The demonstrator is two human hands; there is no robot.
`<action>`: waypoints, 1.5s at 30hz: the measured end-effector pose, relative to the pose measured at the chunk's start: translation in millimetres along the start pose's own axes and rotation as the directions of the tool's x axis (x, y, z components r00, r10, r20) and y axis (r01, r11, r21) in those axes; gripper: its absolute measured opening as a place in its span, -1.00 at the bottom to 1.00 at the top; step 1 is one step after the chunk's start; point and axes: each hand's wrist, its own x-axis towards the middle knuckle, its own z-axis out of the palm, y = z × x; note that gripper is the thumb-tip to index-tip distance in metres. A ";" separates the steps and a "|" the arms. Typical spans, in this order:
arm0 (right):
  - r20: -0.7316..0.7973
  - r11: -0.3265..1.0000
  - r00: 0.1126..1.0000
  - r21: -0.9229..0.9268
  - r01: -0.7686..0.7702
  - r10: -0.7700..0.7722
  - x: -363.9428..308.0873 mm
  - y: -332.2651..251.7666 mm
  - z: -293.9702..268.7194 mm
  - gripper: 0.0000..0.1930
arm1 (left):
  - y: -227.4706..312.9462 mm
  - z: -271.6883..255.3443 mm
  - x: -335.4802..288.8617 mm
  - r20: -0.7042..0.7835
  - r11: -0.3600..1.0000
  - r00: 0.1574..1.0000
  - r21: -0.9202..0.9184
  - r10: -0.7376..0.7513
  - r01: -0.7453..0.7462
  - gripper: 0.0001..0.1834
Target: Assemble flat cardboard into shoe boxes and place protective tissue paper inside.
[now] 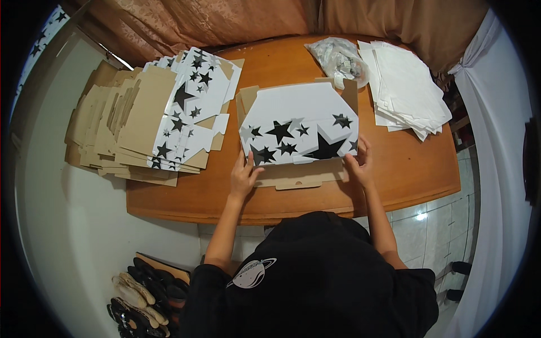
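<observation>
A partly folded cardboard box (298, 101), white with black and grey stars, is on the wooden table in front of me. Brown flaps stand up at its far corners, and a brown flap with a tab (298, 185) reaches out at the near side. My left hand (243, 177) grips the near left corner, fingers along the side and thumb toward the front. At the near right corner my right hand (360, 163) holds the box, its thumb at the front and fingers up the side. The inside of the box is hidden.
Left on the table (270, 62) lies a tall stack of flat cardboard boxes (135, 112), overhanging its edge. At the back right are a clear plastic bag (341, 59) of small items and a pile of white sheets (406, 87). Several shoes (149, 296) sit at lower left.
</observation>
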 end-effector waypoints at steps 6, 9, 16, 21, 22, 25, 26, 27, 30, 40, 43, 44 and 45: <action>-0.022 0.986 0.995 -0.131 -0.104 0.102 -23.6 9.8 1.0 -0.29 | 20.6 16.1 -17.8 0.004 0.927 0.934 -0.126 -0.357 0.354 0.08; 0.055 0.848 0.989 -0.523 -0.087 0.135 -18.2 21.7 -0.9 -0.34 | 17.3 24.0 -20.4 -0.045 0.920 0.920 -0.076 -0.389 0.385 0.06; 0.031 0.745 0.999 -0.667 0.009 0.016 -25.6 19.0 14.8 -0.51 | 18.2 22.1 -23.7 -0.040 0.878 0.883 -0.137 -0.468 0.459 0.02; 0.044 0.776 0.997 -0.631 -0.017 0.057 -25.8 16.8 16.9 -0.45 | 32.8 17.2 -19.2 0.001 0.813 0.837 -0.235 -0.548 0.533 -0.14; 0.043 0.790 0.997 -0.612 -0.026 0.067 -24.3 13.6 19.3 -0.44 | 34.1 19.2 -20.2 0.003 0.813 0.836 -0.233 -0.548 0.534 -0.14; 0.030 0.775 0.998 -0.632 -0.018 0.048 -25.3 12.8 24.9 -0.42 | 33.8 29.9 -25.6 -0.059 0.880 0.878 -0.013 -0.475 0.475 0.03; 0.021 0.743 1.000 -0.669 0.000 0.018 -26.1 14.0 25.8 -0.42 | 33.8 33.1 -29.4 -0.059 0.863 0.862 0.009 -0.504 0.505 0.04; 0.015 0.742 1.000 -0.671 -0.004 0.019 -28.2 18.5 23.1 -0.42 | 35.3 35.1 -31.3 -0.056 0.847 0.846 0.029 -0.530 0.532 0.05; 0.084 0.646 0.996 -0.758 0.088 -0.037 -31.4 25.4 18.9 -0.48 | 39.3 35.0 -37.8 -0.033 0.859 0.860 0.045 -0.510 0.511 0.05; -0.031 0.593 0.986 -0.796 -0.122 0.162 -31.9 -1.3 19.5 -0.35 | 41.6 13.0 -38.3 0.071 0.749 0.750 -0.038 -0.658 0.661 -0.20; -0.045 0.499 0.964 -0.849 -0.174 0.261 -30.0 -25.6 9.4 -0.32 | 37.7 -11.3 -32.3 0.204 0.562 0.571 -0.106 -0.795 0.820 -0.21; -0.057 0.484 0.937 -0.844 -0.230 0.345 -28.1 -34.0 7.1 -0.36 | 40.7 -17.6 -27.7 0.204 0.559 0.568 -0.106 -0.797 0.822 -0.21; -0.071 0.464 0.903 -0.839 -0.284 0.424 -26.7 -42.7 5.3 -0.39 | 45.3 -24.6 -21.0 0.239 0.519 0.518 -0.065 -0.821 0.853 -0.18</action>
